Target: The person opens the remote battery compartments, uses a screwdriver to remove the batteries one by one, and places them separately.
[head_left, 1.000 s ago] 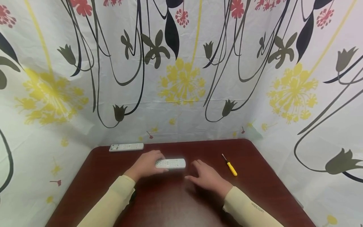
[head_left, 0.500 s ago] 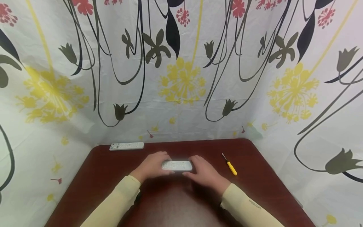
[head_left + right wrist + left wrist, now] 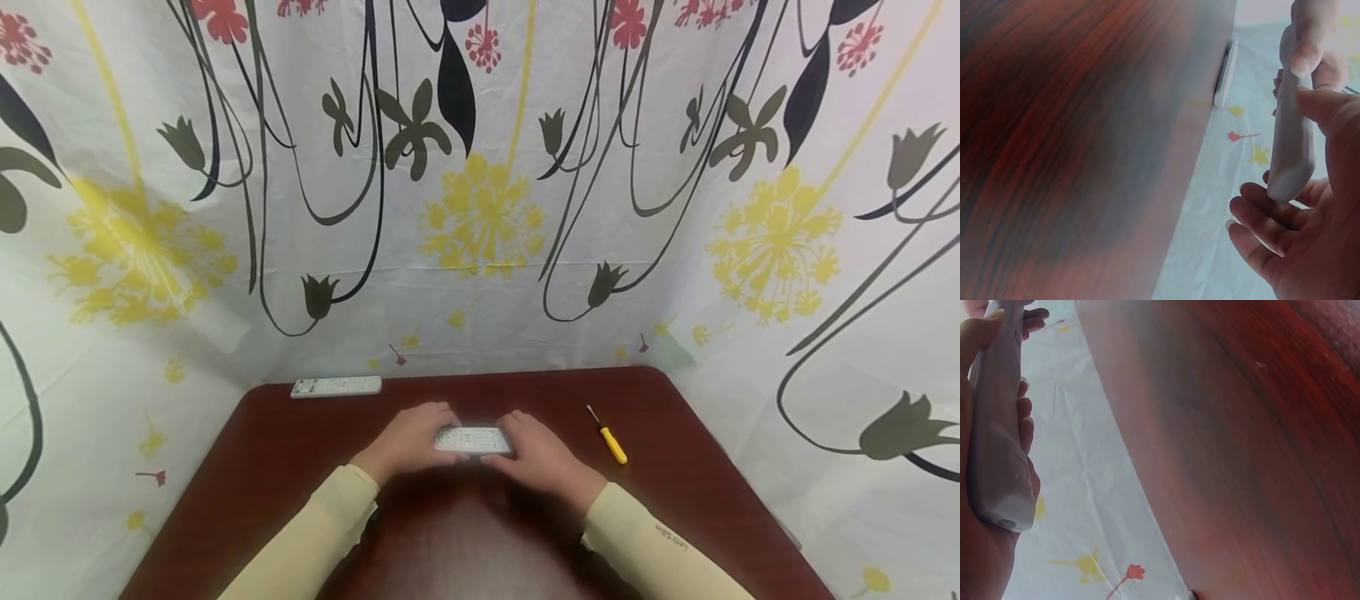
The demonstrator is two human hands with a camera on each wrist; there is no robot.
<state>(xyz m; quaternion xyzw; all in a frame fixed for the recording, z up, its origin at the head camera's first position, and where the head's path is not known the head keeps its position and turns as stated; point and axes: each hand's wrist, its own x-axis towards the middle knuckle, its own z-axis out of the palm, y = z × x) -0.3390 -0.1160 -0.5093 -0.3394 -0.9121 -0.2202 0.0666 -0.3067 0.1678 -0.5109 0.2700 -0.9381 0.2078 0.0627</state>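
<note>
Both hands hold a white remote control between them above the table, its button side showing in the head view. My left hand grips the left end, thumb on the near edge and fingers on the far one. At the right end my right hand holds it the same way. In the left wrist view the remote control lies along the palm, fingers curled behind it. The right wrist view shows the remote control side-on, with the right thumb against its edge and fingers round its lower end.
A second white remote control lies at the back left of the dark red table. To the right lies a screwdriver with a yellow handle. Flower-patterned white cloth hangs behind and at both sides.
My right hand has come in from apart and taken the right end of the remote control. The left hand and remote control have shifted slightly right.
</note>
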